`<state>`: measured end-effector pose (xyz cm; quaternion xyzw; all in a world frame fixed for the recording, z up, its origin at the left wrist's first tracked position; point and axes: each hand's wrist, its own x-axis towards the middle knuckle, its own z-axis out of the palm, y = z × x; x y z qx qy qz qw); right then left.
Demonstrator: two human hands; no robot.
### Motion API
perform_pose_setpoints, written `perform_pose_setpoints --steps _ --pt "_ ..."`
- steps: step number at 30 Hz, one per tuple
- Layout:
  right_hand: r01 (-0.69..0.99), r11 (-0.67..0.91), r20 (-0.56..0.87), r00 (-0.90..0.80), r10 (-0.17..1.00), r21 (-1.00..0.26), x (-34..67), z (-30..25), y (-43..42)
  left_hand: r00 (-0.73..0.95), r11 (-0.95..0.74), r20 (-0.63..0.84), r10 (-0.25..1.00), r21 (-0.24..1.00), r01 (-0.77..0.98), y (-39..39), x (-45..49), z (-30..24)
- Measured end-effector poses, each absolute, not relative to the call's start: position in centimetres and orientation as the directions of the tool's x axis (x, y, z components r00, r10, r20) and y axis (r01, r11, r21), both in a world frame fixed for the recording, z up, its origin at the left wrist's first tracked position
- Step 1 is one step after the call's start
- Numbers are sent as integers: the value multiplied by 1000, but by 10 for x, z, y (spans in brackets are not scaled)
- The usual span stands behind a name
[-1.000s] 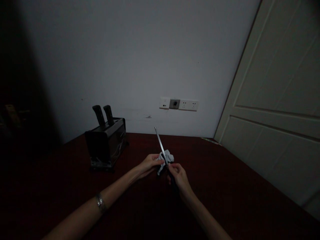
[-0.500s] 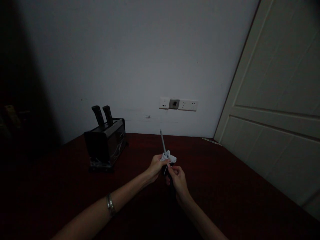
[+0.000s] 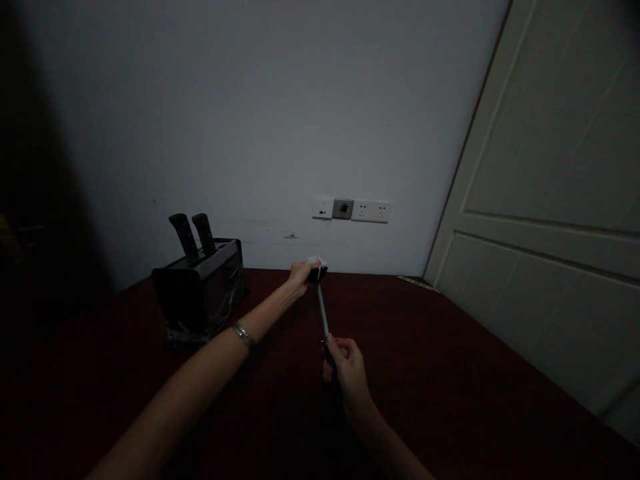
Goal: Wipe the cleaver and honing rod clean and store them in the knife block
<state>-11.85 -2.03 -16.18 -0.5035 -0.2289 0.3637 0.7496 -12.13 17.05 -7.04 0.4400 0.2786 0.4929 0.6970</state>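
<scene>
My right hand (image 3: 344,365) grips the dark handle of a long thin metal rod (image 3: 323,313), a sharpening steel that points up and away from me. My left hand (image 3: 301,275) is stretched forward and pinches a small white cloth (image 3: 317,265) around the rod's far tip. A bracelet sits on my left wrist. Both hands hover above a dark red table (image 3: 450,373).
A dark knife block (image 3: 200,290) with two black handles sticking up stands at the table's left rear. A white wall with a strip of sockets (image 3: 351,210) lies behind. A pale panelled door (image 3: 550,220) closes the right side. The left edge is in deep shadow.
My left hand has slid the white cloth along the rod from near the handle up to its tip. My right hand stayed on the handle and the view shifted slightly.
</scene>
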Motion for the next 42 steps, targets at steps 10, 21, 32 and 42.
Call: perform_pose_setpoints --steps 10,21,32,42 --pt "-309 327 73 618 783 -893 -101 -140 -27 552 241 160 818 777 -581 158 -147 -89" --pt "-399 298 46 532 846 -867 -102 -137 -29 915 345 162 370 890 -297 79 -178 -131" --pt "-436 259 -28 551 834 -862 -106 -148 -26 795 167 178 580 929 -330 74 -175 -133" --pt "-230 265 48 662 748 -936 -109 -147 -25 710 96 125 693 960 -263 100 -161 -102"
